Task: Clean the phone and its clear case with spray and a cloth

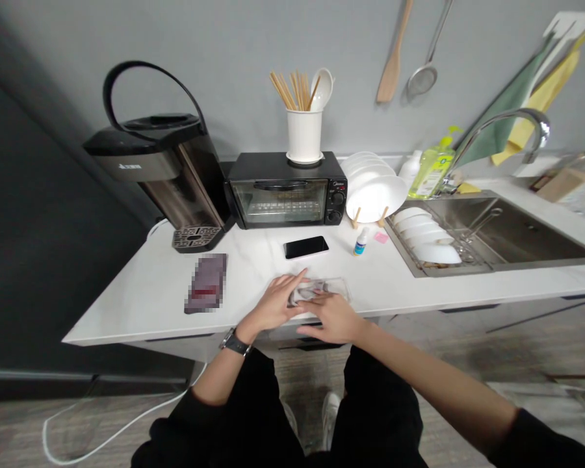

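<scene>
A clear, flat phone case point(341, 286) with a greyish pattern lies near the counter's front edge. My left hand point(276, 302) spans its left end, with index finger and thumb along opposite edges. My right hand point(335, 317) reaches over the case, fingers stretched out on its surface and thumb apart. Whether anything lies beneath those fingertips is hidden. Just behind the case is a black-screened phone point(306, 247). A small spray bottle point(361, 242) with a blue label stands to the right, beside a pink slip point(381, 238).
A folded purplish cloth-like item point(207, 283), partly pixelated, lies left on the white counter point(141, 292). Behind stand a water dispenser point(175, 175), a toaster oven point(285, 195) topped by a chopstick holder point(305, 135), and racked plates point(375, 188). A sink point(497, 234) is at right.
</scene>
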{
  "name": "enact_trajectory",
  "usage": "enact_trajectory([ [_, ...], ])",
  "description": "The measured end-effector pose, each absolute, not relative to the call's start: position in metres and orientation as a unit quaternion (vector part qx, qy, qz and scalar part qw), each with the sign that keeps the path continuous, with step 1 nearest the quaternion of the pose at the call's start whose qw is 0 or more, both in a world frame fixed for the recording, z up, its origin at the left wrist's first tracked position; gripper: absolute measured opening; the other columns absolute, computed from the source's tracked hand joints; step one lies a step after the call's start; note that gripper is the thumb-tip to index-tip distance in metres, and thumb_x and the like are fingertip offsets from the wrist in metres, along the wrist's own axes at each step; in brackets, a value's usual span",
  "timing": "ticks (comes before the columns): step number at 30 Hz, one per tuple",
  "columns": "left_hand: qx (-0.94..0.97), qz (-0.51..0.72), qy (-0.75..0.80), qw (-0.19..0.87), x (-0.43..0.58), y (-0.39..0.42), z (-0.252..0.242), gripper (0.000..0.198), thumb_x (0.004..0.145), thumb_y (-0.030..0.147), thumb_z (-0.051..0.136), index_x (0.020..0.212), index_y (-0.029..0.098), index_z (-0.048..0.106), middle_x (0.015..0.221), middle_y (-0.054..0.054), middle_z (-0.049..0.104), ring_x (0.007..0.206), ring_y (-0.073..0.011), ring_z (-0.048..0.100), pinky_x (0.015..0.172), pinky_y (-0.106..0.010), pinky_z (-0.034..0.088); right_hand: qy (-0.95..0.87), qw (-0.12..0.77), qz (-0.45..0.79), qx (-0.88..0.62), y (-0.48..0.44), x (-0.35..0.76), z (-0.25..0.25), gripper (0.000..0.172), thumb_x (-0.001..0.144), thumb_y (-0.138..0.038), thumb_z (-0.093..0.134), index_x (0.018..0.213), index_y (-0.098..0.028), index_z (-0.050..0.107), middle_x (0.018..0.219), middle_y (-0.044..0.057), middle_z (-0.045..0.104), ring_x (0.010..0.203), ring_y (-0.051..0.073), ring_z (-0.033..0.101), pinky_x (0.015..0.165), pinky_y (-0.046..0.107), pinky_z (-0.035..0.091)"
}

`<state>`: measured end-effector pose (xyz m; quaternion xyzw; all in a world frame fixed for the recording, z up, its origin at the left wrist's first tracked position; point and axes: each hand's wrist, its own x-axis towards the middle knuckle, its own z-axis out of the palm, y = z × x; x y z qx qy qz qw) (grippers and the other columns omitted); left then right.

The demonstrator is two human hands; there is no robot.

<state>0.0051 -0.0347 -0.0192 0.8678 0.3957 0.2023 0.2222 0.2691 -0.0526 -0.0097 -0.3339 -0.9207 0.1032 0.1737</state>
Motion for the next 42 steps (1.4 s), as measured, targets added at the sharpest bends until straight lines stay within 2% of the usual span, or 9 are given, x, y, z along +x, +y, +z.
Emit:
enact_trajectory([
  [3, 0.868, 0.203, 0.395, 0.221, 0.005, -0.035, -0.019, 0.097, 0.092, 0.044, 0.074, 0.167, 0.034, 0.014, 0.152, -0.007, 0.057, 0.135, -0.0311, 0.049, 0.116, -0.048, 0.032, -0.916, 0.132, 0.110, -0.361, -0.053, 0.270, -0.010, 0.046, 0.108, -0.052, 0.041, 0.114, -0.022, 0.076, 0.098, 0.010, 0.081, 0.095, 0.027, 0.075, 0.102, 0.046, 0.052],
  [8, 0.868, 0.208, 0.392, 0.221, 0.004, -0.034, -0.020, 0.095, 0.091, 0.047, 0.074, 0.166, 0.033, 0.018, 0.152, -0.008, 0.056, 0.135, -0.0310, 0.050, 0.115, -0.047, 0.034, -0.917, 0.198, 0.099, -0.332, -0.059, 0.263, -0.016, 0.065, 0.101, -0.063, 0.051, 0.141, -0.014, 0.062, 0.131, 0.018, 0.072, 0.120, 0.032, 0.068, 0.114, 0.049, 0.045],
  [13, 0.870, 0.199, 0.394, 0.222, 0.004, -0.033, -0.020, 0.096, 0.091, 0.048, 0.074, 0.167, 0.035, 0.017, 0.152, -0.007, 0.057, 0.135, -0.0317, 0.049, 0.115, -0.048, 0.032, -0.908, 0.145, 0.105, -0.379, -0.066, 0.262, -0.014, 0.048, 0.107, -0.054, 0.044, 0.132, -0.022, 0.070, 0.114, 0.012, 0.079, 0.105, 0.028, 0.074, 0.099, 0.042, 0.055],
  [18, 0.865, 0.209, 0.393, 0.231, 0.004, -0.034, -0.019, 0.098, 0.089, 0.044, 0.077, 0.167, 0.035, 0.017, 0.148, -0.006, 0.059, 0.130, -0.0295, 0.053, 0.113, -0.045, 0.035, -0.917, 0.175, 0.108, -0.341, -0.063, 0.249, -0.011, 0.064, 0.099, -0.064, 0.056, 0.142, -0.017, 0.062, 0.132, 0.015, 0.072, 0.120, 0.032, 0.068, 0.104, 0.043, 0.053],
  [22, 0.865, 0.204, 0.399, 0.225, 0.005, -0.035, -0.019, 0.101, 0.089, 0.041, 0.078, 0.167, 0.037, 0.013, 0.152, -0.004, 0.057, 0.133, -0.0305, 0.050, 0.115, -0.047, 0.032, -0.907, 0.130, 0.105, -0.386, -0.060, 0.272, -0.012, 0.047, 0.108, -0.054, 0.042, 0.125, -0.024, 0.073, 0.111, 0.011, 0.080, 0.103, 0.027, 0.075, 0.094, 0.040, 0.057],
  [27, 0.862, 0.196, 0.407, 0.229, 0.007, -0.035, -0.019, 0.102, 0.089, 0.045, 0.078, 0.167, 0.033, 0.013, 0.151, -0.009, 0.057, 0.133, -0.0321, 0.050, 0.113, -0.047, 0.035, -0.918, 0.177, 0.088, -0.345, -0.062, 0.270, -0.016, 0.065, 0.101, -0.064, 0.050, 0.142, -0.014, 0.062, 0.139, 0.018, 0.068, 0.128, 0.033, 0.065, 0.110, 0.047, 0.049],
  [31, 0.863, 0.198, 0.401, 0.235, 0.006, -0.035, -0.019, 0.106, 0.087, 0.041, 0.080, 0.167, 0.037, 0.010, 0.151, -0.005, 0.058, 0.133, -0.0319, 0.050, 0.114, -0.048, 0.033, -0.910, 0.151, 0.101, -0.372, -0.066, 0.271, -0.017, 0.047, 0.107, -0.054, 0.045, 0.126, -0.022, 0.073, 0.114, 0.012, 0.079, 0.110, 0.029, 0.073, 0.103, 0.045, 0.054],
  [37, 0.862, 0.202, 0.397, 0.241, 0.006, -0.037, -0.018, 0.103, 0.088, 0.044, 0.078, 0.167, 0.034, 0.012, 0.150, -0.008, 0.058, 0.132, -0.0319, 0.051, 0.114, -0.047, 0.034, -0.914, 0.182, 0.112, -0.344, -0.063, 0.257, -0.018, 0.062, 0.101, -0.063, 0.053, 0.143, -0.018, 0.063, 0.133, 0.015, 0.072, 0.122, 0.032, 0.068, 0.106, 0.047, 0.054],
  [42, 0.859, 0.196, 0.407, 0.240, 0.006, -0.037, -0.019, 0.105, 0.088, 0.044, 0.078, 0.167, 0.035, 0.010, 0.152, -0.006, 0.057, 0.134, -0.0328, 0.049, 0.115, -0.050, 0.032, -0.897, 0.162, 0.099, -0.399, -0.060, 0.273, -0.017, 0.047, 0.108, -0.051, 0.043, 0.134, -0.024, 0.070, 0.126, 0.012, 0.076, 0.111, 0.030, 0.074, 0.096, 0.046, 0.059],
])
